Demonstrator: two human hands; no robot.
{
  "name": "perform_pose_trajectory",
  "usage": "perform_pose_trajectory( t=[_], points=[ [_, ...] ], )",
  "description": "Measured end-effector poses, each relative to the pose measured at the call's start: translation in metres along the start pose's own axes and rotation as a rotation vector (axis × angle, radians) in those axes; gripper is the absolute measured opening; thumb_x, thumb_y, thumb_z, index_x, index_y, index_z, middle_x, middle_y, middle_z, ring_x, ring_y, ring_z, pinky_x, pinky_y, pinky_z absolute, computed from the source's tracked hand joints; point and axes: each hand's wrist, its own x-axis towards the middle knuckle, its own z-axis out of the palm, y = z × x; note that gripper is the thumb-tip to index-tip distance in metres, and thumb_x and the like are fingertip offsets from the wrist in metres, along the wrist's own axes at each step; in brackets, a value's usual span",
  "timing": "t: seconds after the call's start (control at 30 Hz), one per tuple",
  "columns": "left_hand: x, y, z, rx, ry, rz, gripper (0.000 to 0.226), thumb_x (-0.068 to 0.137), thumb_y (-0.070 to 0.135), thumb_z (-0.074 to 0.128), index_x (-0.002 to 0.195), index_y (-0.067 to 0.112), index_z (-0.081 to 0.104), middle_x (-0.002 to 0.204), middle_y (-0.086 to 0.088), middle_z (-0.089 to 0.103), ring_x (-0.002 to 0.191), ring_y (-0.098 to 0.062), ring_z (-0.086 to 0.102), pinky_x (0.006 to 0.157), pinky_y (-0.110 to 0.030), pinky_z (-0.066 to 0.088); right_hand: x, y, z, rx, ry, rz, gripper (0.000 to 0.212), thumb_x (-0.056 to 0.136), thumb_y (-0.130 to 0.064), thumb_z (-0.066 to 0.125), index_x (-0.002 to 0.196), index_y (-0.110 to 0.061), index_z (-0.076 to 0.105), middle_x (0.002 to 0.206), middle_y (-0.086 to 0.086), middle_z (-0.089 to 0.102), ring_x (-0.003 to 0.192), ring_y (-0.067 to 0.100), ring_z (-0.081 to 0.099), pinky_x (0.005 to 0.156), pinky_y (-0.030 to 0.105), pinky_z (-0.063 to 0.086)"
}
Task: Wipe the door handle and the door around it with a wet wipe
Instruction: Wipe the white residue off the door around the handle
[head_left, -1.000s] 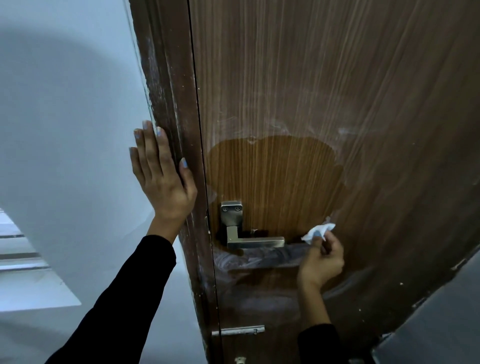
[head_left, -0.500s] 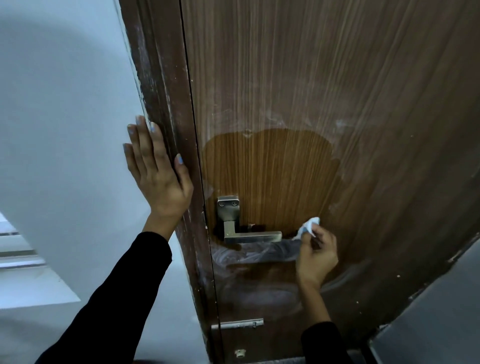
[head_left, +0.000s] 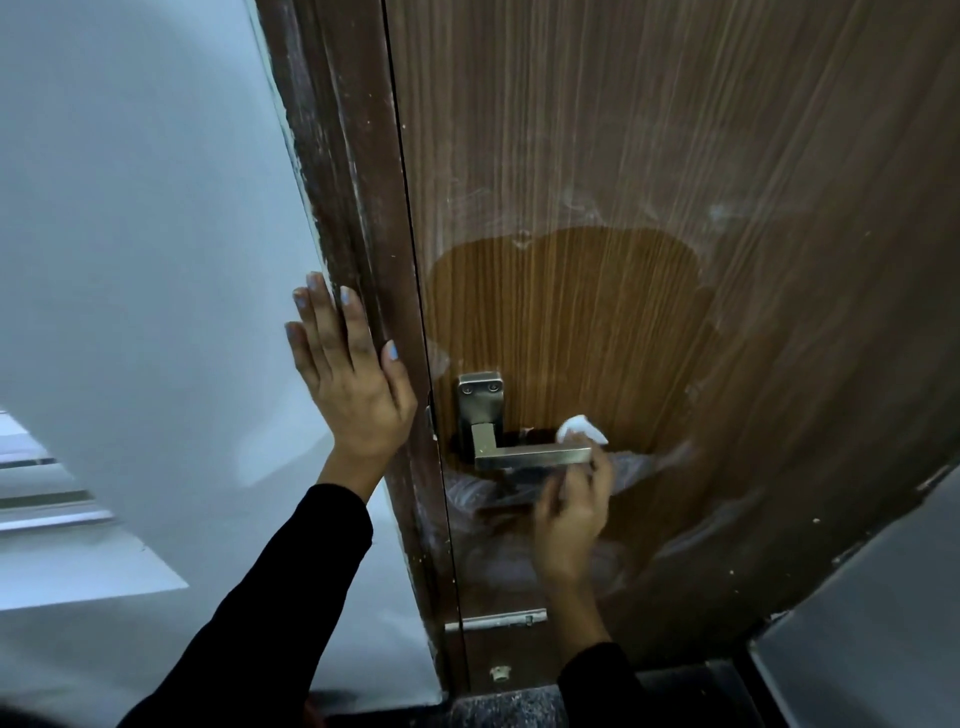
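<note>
One hand (head_left: 569, 499) pinches wipe (head_left: 581, 429) at handle (head_left: 524, 457).

Brushed metal handle (head_left: 524, 457); dusty wood-grain door (head_left: 675, 156), film-wrapped.

Single head view, wide-angle, close to door (head_left: 675, 156), facing forward and down. Door fills centre and right of frame, wall (head_left: 130, 208) left, floor (head_left: 519, 706) along bottom edge. No second view.
</note>
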Motion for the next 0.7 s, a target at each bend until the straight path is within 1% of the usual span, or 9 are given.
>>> perform_pose_trajectory(
  t=[0.03,0.13,0.2,0.27,0.3,0.37,0.43,0.57,0.7],
  points=[
    [-0.001,-0.001,0.001,0.0,0.003,0.002,0.053,0.098,0.024,0.031,0.144,0.001,0.021,0.148,-0.026,0.023,0.147,-0.023,0.002,0.119,-0.045,0.01,-0.009,-0.004,0.005,-0.01,-0.087,-0.031,0.032,0.092,-0.009,0.05,0.124,-0.004,0.051,0.124,0.01,0.05,0.113,0.024,0.049,0.087,0.006,0.04],
    [-0.002,-0.002,0.003,0.0,0.016,0.01,0.053,0.098,0.024,0.031,0.144,0.002,0.021,0.147,-0.026,0.023,0.147,-0.023,0.002,0.119,-0.045,0.01,-0.034,0.0,0.014,-0.105,-0.269,-0.234,0.058,0.068,0.006,0.072,0.123,0.002,0.055,0.13,0.023,0.038,0.114,0.041,0.053,0.084,0.042,0.055],
    [-0.002,-0.002,0.003,-0.002,0.024,0.015,0.052,0.098,0.024,0.031,0.143,0.001,0.022,0.146,-0.027,0.025,0.147,-0.022,0.002,0.119,-0.045,0.01,-0.036,0.007,0.014,-0.195,-0.259,-0.305,0.077,0.064,0.006,0.077,0.133,-0.001,0.043,0.139,0.022,0.024,0.119,0.045,0.046,0.091,0.052,0.049],
    [-0.002,-0.002,0.004,-0.003,0.029,0.019,0.052,0.097,0.023,0.032,0.143,0.0,0.023,0.145,-0.029,0.028,0.147,-0.024,0.004,0.119,-0.045,0.01,-0.033,0.007,0.014,-0.242,-0.159,-0.24,0.073,0.081,-0.007,0.066,0.14,-0.018,0.025,0.148,0.021,0.014,0.133,0.041,0.027,0.098,0.056,0.041],
    [-0.003,-0.002,0.004,0.001,0.031,0.022,0.052,0.097,0.023,0.032,0.143,0.001,0.023,0.145,-0.03,0.029,0.147,-0.026,0.007,0.119,-0.045,0.011,-0.033,0.003,0.016,-0.226,-0.131,-0.228,0.074,0.078,-0.001,0.066,0.138,-0.015,0.025,0.146,0.023,0.017,0.133,0.039,0.023,0.096,0.059,0.041],
    [-0.003,-0.002,0.005,0.004,0.031,0.025,0.052,0.097,0.023,0.033,0.143,0.002,0.023,0.145,-0.029,0.03,0.144,-0.035,0.016,0.119,-0.044,0.011,-0.038,0.001,0.026,-0.305,-0.152,-0.325,0.081,0.058,0.014,0.069,0.131,-0.002,0.037,0.137,0.027,0.034,0.126,0.038,0.031,0.091,0.058,0.041],
    [-0.004,-0.002,0.006,0.006,0.033,0.031,0.051,0.097,0.023,0.033,0.142,0.001,0.024,0.145,-0.027,0.029,0.14,-0.041,0.021,0.119,-0.043,0.011,-0.046,0.005,0.029,-0.347,-0.23,-0.325,0.084,0.055,0.012,0.073,0.131,0.0,0.041,0.133,0.029,0.046,0.127,0.039,0.04,0.095,0.053,0.038],
    [-0.003,-0.002,0.006,0.0,0.034,0.028,0.05,0.097,0.023,0.032,0.141,0.0,0.027,0.145,-0.028,0.029,0.139,-0.041,0.021,0.12,-0.043,0.01,-0.049,0.017,0.024,-0.359,-0.204,-0.201,0.077,0.065,0.007,0.068,0.136,0.004,0.037,0.14,0.026,0.039,0.131,0.038,0.033,0.104,0.051,0.033],
    [-0.003,-0.002,0.007,0.002,0.019,0.018,0.05,0.097,0.024,0.032,0.142,0.001,0.025,0.146,-0.026,0.027,0.139,-0.04,0.02,0.12,-0.042,0.009,-0.063,0.009,0.037,-0.353,-0.293,-0.304,0.085,0.063,0.005,0.074,0.138,0.0,0.036,0.143,0.021,0.039,0.133,0.034,0.031,0.106,0.047,0.03]
  ],
)
